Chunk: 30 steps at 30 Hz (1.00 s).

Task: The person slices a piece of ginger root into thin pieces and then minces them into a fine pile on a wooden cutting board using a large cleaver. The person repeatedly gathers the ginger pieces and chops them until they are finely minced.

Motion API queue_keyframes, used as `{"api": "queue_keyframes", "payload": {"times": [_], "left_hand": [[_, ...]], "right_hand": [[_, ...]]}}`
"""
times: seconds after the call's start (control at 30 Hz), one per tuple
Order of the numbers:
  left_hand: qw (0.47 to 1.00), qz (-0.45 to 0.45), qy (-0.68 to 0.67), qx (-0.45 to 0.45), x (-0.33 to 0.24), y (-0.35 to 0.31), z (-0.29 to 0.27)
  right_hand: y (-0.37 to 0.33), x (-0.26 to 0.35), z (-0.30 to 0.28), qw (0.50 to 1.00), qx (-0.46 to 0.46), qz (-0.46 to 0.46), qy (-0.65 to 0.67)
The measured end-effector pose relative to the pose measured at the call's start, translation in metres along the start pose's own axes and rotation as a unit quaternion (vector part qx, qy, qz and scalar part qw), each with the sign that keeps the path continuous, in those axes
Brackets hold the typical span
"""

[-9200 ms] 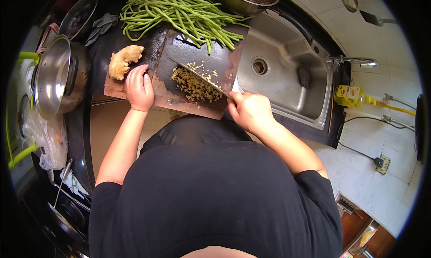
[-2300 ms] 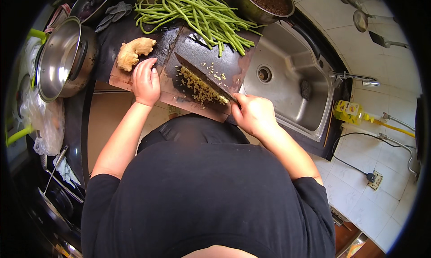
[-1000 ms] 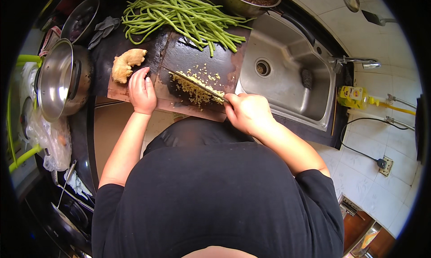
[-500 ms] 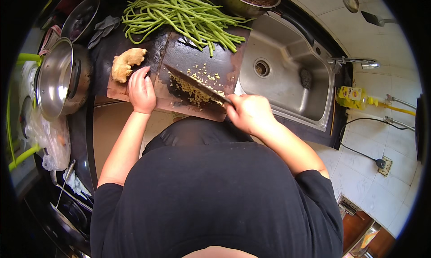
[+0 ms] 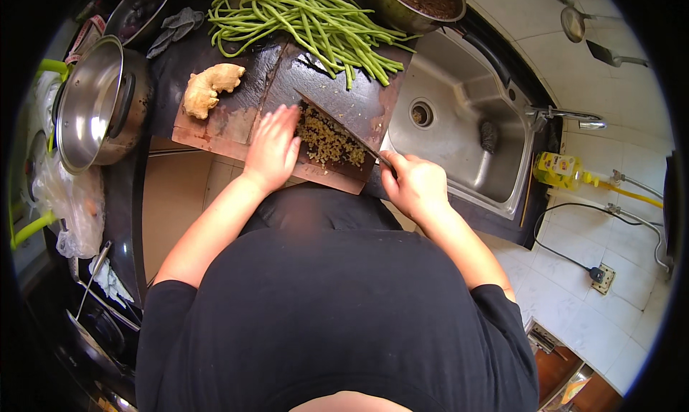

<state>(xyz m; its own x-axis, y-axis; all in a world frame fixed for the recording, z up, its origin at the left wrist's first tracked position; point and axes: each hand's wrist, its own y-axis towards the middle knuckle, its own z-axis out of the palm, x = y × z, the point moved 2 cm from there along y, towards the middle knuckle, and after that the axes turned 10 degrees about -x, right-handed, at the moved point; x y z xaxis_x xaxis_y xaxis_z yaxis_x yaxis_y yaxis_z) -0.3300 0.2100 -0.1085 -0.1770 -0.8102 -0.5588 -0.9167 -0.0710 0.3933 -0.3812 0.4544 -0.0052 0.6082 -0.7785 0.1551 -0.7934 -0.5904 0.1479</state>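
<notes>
My right hand (image 5: 418,186) grips the handle of a kitchen knife (image 5: 344,128), whose blade slants along the far edge of a pile of minced yellowish bits (image 5: 326,141), likely ginger. At the pile's left end, my left hand (image 5: 273,152) lies open, fingers stretched toward the blade's tip; whether they touch the blade or the bits is hard to tell. The pile sits near the front edge of a dark, wet cutting board (image 5: 362,96). Left of my left hand, a knobby piece of ginger root (image 5: 210,89) lies on the board's left part.
Long green beans (image 5: 308,28) are heaped at the back. A steel sink (image 5: 459,110) is on the right, with a pot of brown contents (image 5: 423,1) behind it. Steel pots (image 5: 90,107) and a plastic bag (image 5: 70,204) stand left. A yellow bottle (image 5: 558,171) is far right.
My left hand has moved right, from beside the ginger root to the minced pile. The knife has shifted to the pile's far side, and the scattered bits are gathered closer together.
</notes>
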Motion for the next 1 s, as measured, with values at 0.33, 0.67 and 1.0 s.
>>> {"api": "queue_keyframes", "payload": {"times": [0.33,0.67,1.0], "left_hand": [[0.976,-0.061,-0.196,-0.068,0.0,-0.007,-0.01],[0.978,0.203,-0.008,0.037,-0.034,0.001,-0.021],[0.929,0.358,0.033,0.092,-0.046,0.008,-0.002]], "right_hand": [[0.009,-0.005,0.008,0.997,-0.019,-0.034,-0.065],[0.02,-0.022,0.001,0.778,0.175,0.367,0.478],[0.018,-0.028,-0.001,0.633,0.194,0.43,0.614]]}}
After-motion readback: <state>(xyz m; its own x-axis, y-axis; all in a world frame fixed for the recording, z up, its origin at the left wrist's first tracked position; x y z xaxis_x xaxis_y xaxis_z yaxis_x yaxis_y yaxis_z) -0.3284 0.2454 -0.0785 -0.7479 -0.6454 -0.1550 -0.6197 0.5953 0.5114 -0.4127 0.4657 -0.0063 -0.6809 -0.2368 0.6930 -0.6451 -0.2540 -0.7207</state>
